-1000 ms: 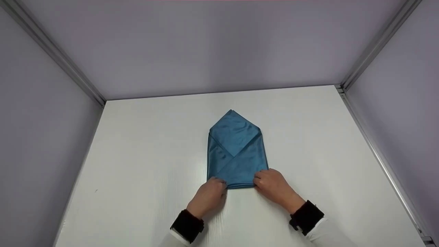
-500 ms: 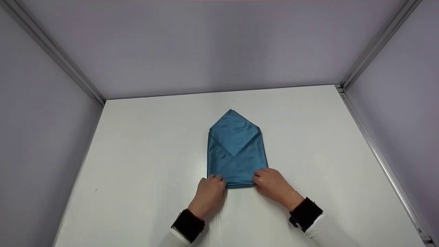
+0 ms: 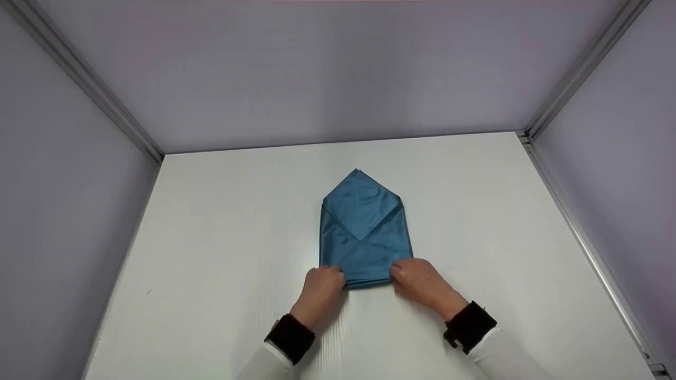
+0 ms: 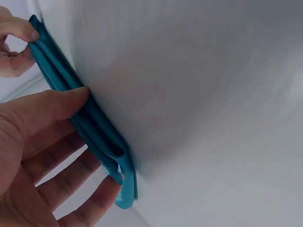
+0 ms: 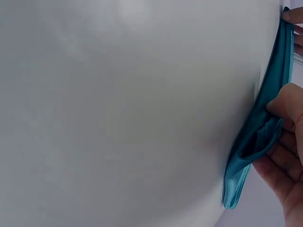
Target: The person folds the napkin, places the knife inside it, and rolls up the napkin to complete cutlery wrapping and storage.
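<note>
A white table [image 3: 222, 253] fills the floor of a pale, lilac-grey booth whose walls meet in metal corner rails [image 3: 84, 79]. On the left hand [image 3: 322, 287], the thumb lies on top of the near edge of a folded blue cloth [image 3: 364, 232] while the fingers [image 4: 71, 189] curl under its layered hem, so the hand pinches the near left corner. The right hand [image 3: 420, 282] mirrors it at the near right corner, thumb above and fingers [image 5: 284, 175] tucked beneath the stacked folds. Beyond the fingers the cloth stretches away flat on the table, its sides straight and its far end folded to a point, with diagonal flaps crossing over its middle. Behind both hands, dark cuffs [image 3: 467, 324] wrap the wrists above white sleeves [image 3: 501, 361].
</note>
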